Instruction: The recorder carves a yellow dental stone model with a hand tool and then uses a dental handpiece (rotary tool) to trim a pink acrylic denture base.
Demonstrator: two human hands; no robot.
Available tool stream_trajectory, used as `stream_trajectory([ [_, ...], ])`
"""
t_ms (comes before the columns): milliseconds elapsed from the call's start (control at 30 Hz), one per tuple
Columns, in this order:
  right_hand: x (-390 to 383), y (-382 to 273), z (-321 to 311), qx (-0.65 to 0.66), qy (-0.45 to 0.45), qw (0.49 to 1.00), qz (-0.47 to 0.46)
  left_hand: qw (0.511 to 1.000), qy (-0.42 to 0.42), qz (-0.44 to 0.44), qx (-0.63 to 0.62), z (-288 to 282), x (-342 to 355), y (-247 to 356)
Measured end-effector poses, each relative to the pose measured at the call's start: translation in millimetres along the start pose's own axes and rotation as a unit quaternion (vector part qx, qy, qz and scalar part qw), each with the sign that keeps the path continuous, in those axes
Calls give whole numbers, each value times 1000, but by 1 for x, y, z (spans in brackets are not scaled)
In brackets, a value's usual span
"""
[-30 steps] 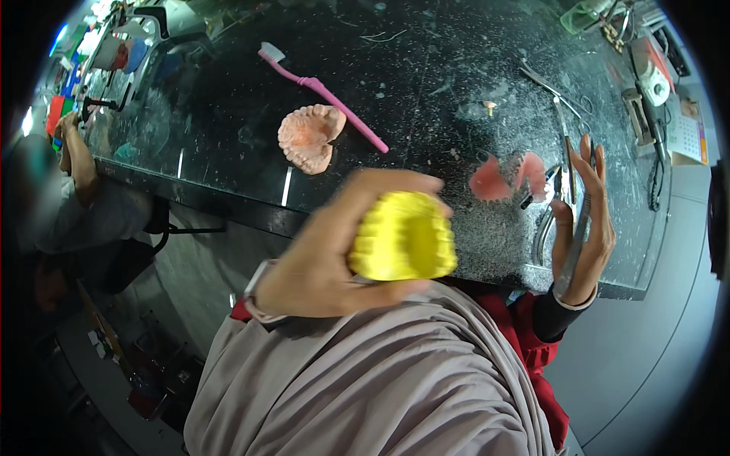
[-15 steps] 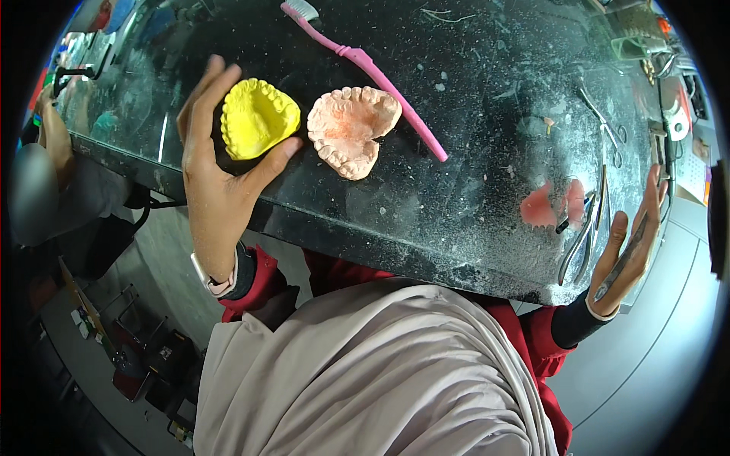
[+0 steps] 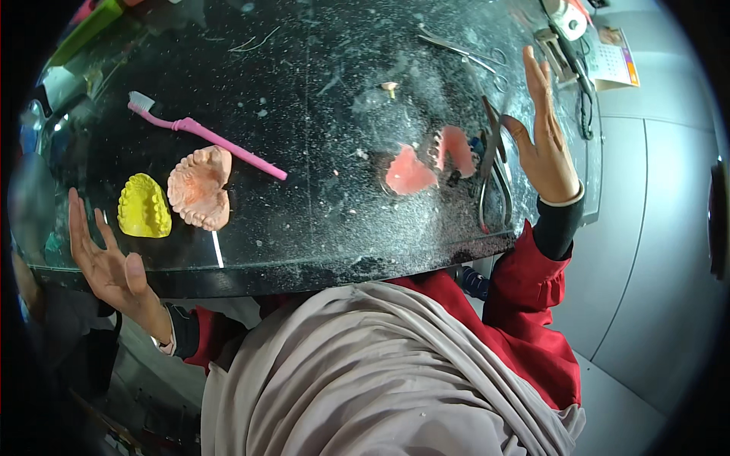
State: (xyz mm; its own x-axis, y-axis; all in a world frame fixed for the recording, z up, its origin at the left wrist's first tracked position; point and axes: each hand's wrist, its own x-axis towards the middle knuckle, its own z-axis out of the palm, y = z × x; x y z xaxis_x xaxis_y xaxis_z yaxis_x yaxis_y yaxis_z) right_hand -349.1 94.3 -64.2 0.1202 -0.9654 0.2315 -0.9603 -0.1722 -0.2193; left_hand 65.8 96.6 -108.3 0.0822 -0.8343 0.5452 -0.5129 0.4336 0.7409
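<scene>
My left hand (image 3: 110,266) is open and holds nothing, its fingers apart beside a yellow dental cast (image 3: 144,207). Right of that cast sits a pale pink dental cast (image 3: 201,188) with a notch in its rim. A pink toothbrush (image 3: 228,150) lies slantwise behind and right of the casts. My right hand (image 3: 544,148) is also open and empty, held upright at the table's right side. Pliers (image 3: 496,178) lie close to its thumb. Two pink denture pieces (image 3: 411,172) rest left of the pliers, one showing a row of small teeth.
White dust covers much of the dark glossy table (image 3: 327,228). Scissors (image 3: 468,55) lie at the back right, and a small yellowish bit (image 3: 390,88) sits behind the denture pieces. A green container (image 3: 87,34) stands far left. A calendar (image 3: 614,61) hangs beyond the right edge.
My view has swung to the right. My left hand has come away from around the yellow cast and is now apart from it. My right hand has moved farther up beside the pliers.
</scene>
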Motion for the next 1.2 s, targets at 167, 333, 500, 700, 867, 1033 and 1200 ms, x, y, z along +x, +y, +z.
stream_trajectory([
  [167,-24,17,-21,122,89,988,-45,999,31,33,-5,7,-4,11],
  [333,-53,8,-43,106,111,987,46,994,72,75,26,20,-19,48],
  [500,-79,12,-50,123,120,979,108,968,-231,-86,-49,122,-18,119],
  [700,-99,-1,-56,139,152,976,72,954,-294,-8,57,151,-16,123],
  [867,-111,11,-51,156,206,963,79,930,-294,-154,-156,145,-14,145],
  [1033,-107,22,-47,171,217,959,61,897,-242,-205,-308,128,-5,168],
  [1200,-97,24,-65,189,190,958,99,897,-231,-181,-330,124,1,174],
])
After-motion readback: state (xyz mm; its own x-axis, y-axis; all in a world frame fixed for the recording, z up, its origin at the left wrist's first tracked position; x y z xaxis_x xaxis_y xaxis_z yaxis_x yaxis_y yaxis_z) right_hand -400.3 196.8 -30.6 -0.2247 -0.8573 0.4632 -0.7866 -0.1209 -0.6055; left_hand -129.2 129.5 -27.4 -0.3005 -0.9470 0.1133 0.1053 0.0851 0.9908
